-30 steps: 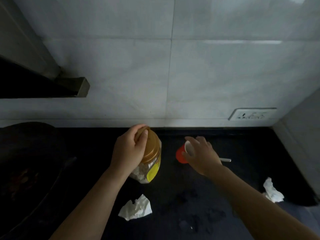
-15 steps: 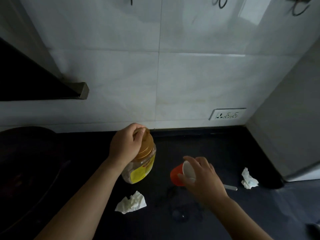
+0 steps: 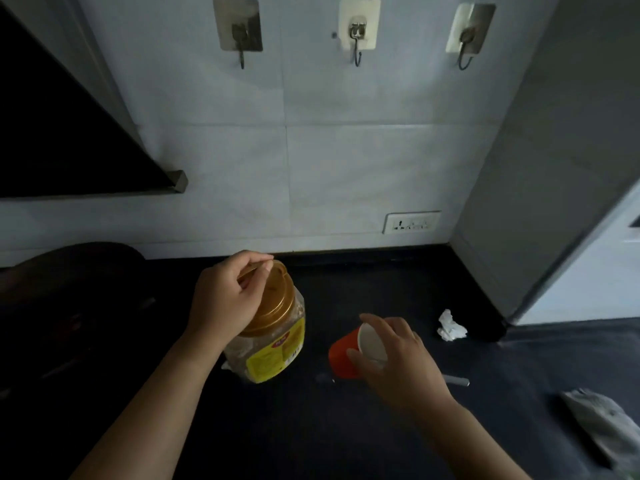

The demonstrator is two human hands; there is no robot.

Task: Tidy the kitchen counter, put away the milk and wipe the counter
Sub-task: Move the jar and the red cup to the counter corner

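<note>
A clear plastic jar (image 3: pixel 277 351) with a gold lid and a yellow label stands on the black counter (image 3: pixel 311 427), tilted a little. My left hand (image 3: pixel 225 303) grips its lid from above. To the right my right hand (image 3: pixel 398 362) holds an orange cup (image 3: pixel 341 355) with a white inside, tipped on its side with the mouth facing me. A white-handled utensil (image 3: pixel 457 380) lies on the counter just behind that hand.
A crumpled white tissue (image 3: pixel 450 327) lies near the grey fridge (image 3: pixel 554 168) at the right. A grey cloth or bag (image 3: pixel 602 420) sits at the lower right. A dark pan (image 3: pixel 69 289) fills the left. Three hooks (image 3: pixel 356 36) and a socket (image 3: pixel 412 221) are on the tiled wall.
The view has tilted up, showing the hooks. My right hand with the cup has come nearer to me and turned the cup's mouth up. The front tissue has left the view.
</note>
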